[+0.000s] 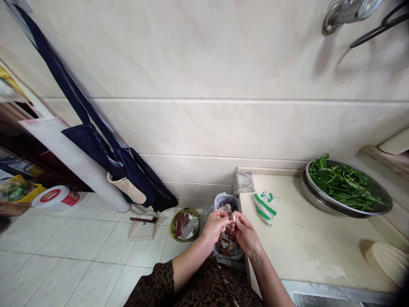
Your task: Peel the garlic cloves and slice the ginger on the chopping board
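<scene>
Together, we pinch a small pale piece (234, 219) with our left fingers (220, 215) and right fingers (242, 220), the lined bin (220, 199) below them.

The bowl (379, 188) is shiny metal, the rag (266, 208) rough cloth, the counter (297, 247) smooth.

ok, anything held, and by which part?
A pale piece, maybe garlic, at the fingertips of right hand and left hand; too small to tell which part.
</scene>
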